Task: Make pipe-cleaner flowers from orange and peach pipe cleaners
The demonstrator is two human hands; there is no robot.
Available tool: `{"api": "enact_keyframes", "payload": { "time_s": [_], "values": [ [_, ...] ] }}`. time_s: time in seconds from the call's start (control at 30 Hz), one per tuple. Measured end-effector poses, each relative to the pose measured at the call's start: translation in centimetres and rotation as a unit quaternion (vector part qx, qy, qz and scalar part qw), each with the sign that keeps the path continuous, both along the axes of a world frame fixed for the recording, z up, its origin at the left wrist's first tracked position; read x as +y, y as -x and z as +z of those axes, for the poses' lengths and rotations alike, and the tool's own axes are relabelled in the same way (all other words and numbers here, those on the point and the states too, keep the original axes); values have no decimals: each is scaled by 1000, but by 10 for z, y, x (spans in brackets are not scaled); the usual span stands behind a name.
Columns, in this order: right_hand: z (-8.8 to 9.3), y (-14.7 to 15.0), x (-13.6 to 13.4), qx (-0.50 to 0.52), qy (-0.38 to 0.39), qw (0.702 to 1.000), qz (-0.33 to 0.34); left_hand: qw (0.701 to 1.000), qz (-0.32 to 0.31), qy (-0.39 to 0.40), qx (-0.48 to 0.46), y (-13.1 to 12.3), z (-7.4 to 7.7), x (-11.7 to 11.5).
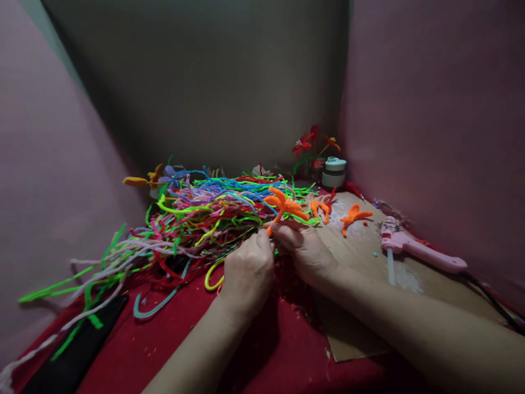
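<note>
Flower (pixel 284 203) of fuzzy orange wire, held up in front of the right part of a heap of pipe cleaners (pixel 229 202), petals spread uppermost, stem pointing down. Gripped on that stem by the right hand (pixel 307 251), thumb and finger pinched together just under the petals; met there by the left hand (pixel 249 271), apparently curled closed on the lower end (exact hold hard to tell behind those knuckles). Probably a twist or bend at the base, judging by two pinches set so close. Best to keep one pinch firm as an anchor and turn with the other, in small, even moves, so as not to kink the wire. Worth pressing on the stem only, leaving the petals free, for fear of flattening the fuzz. Also wise to work over the red cloth (pixel 135 350), away from snagging strands, and to reach wide of the glue gun (pixel 426 254) on the cardboard (pixel 350 336) (possibly hot, impossible to tell by eye).
</note>
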State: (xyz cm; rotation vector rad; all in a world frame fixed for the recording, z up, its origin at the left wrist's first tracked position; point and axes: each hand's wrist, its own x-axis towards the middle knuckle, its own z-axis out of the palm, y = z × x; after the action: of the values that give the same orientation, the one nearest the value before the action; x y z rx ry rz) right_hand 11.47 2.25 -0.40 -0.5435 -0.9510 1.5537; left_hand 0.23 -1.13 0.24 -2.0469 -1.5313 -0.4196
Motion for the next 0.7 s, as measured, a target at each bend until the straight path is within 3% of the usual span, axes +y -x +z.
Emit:
{"api": "enact_keyframes", "payload": {
  "time_s": [0.17,0.33,0.53,0.7],
  "values": [
    [-1,0,0,-7,-13,1000,-15,998,33,-5,53,-6,6,-4],
    [-7,1,3,-25,-10,999,-29,999,-11,-23,36,0,5,-2],
    [-6,-2,3,-21,-11,1000,4,984,-116,-11,-134,10,3,3],
    [-1,-5,3,-38,-57,996,53,950,-145,47,-274,10,11,2]
  ]
}}
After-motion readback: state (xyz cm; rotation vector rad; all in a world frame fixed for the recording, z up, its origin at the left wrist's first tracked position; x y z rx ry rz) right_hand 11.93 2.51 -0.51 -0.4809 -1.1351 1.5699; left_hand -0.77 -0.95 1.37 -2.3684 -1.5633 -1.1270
